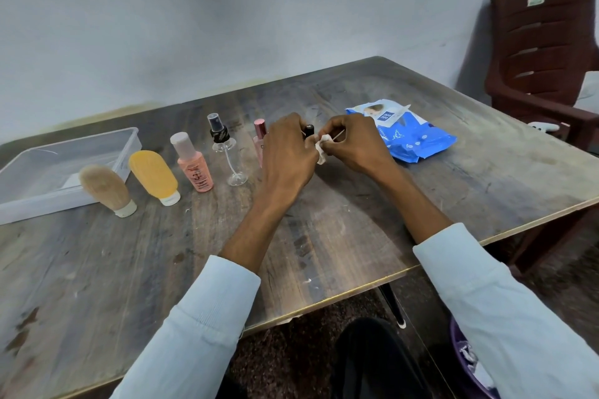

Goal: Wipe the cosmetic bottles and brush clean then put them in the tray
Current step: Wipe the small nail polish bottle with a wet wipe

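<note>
My left hand [287, 152] is closed around a small dark bottle with a black cap [309, 131], held just above the table. My right hand [351, 144] pinches a crumpled white wipe [323, 147] against it, and a thin stick [337, 134] pokes out between the fingers. On the table to the left stand a pink-capped bottle [259, 139], a clear spray bottle with a black top [227, 152], a pink bottle [194, 165], a yellow tube [155, 176] and a beige brush [107, 189]. A clear plastic tray [128, 142] sits at the far left.
A blue pack of wet wipes [408, 134] lies right of my hands. A dark red plastic chair [544, 68] stands beyond the table's right corner. A purple bin [466, 363] with used wipes is on the floor at the lower right. The table's front edge [324, 304] runs diagonally.
</note>
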